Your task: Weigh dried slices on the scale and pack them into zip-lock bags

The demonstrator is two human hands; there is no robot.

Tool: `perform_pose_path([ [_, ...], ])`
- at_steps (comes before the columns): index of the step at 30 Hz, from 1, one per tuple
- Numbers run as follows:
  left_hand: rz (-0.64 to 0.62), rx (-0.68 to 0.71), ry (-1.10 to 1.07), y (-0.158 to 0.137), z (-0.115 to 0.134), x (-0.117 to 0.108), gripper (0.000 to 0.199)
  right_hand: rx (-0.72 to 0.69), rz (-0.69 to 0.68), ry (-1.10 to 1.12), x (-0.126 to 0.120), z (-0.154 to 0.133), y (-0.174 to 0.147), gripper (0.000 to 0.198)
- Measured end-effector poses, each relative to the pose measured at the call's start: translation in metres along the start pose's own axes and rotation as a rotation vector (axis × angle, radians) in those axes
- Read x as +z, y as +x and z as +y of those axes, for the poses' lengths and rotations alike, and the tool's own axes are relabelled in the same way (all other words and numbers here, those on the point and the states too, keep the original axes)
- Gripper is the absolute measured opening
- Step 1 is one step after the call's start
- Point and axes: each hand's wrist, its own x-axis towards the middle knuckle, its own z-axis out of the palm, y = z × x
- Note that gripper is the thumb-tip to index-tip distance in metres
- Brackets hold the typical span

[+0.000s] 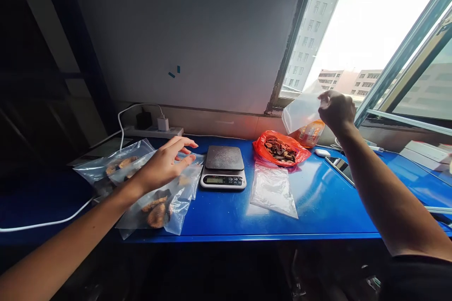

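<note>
My right hand is raised near the window, its fingers pinched on a clear plastic bag that hangs to its left and looks empty. Over the left part of the table my left hand hovers with fingers apart, holding nothing. Below it lie several clear bags with brown dried slices inside. A digital kitchen scale stands between the hands, its plate bare apart from pale specks. Right of the scale sits an open red plastic bag full of dark dried pieces.
A stack of flat clear bags lies before the red bag. Behind it stands an orange-labelled jar. A phone, a white earbud case and white boxes are at right. A power strip with a charger is at back left.
</note>
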Motion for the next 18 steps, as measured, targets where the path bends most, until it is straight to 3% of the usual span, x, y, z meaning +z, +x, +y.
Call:
perform_pose_path([
  [3,-0.087,-0.001,-0.089,0.009,0.011,0.013,0.03,-0.011,0.084,0.321,0.003,-0.011,-0.018,0.022],
  [9,-0.312,-0.146,-0.556,0.032,0.031,0.052,0.054,0.07,-0.025,1.028,0.027,-0.071,-0.08,0.028],
  [13,-0.152,-0.151,-0.688,0.041,0.036,0.065,0.036,0.227,-0.164,1.299,0.041,-0.1,-0.121,0.032],
  [18,0.049,-0.206,-0.675,0.045,0.028,0.066,0.028,0.239,-0.212,1.386,0.042,-0.094,-0.138,0.033],
])
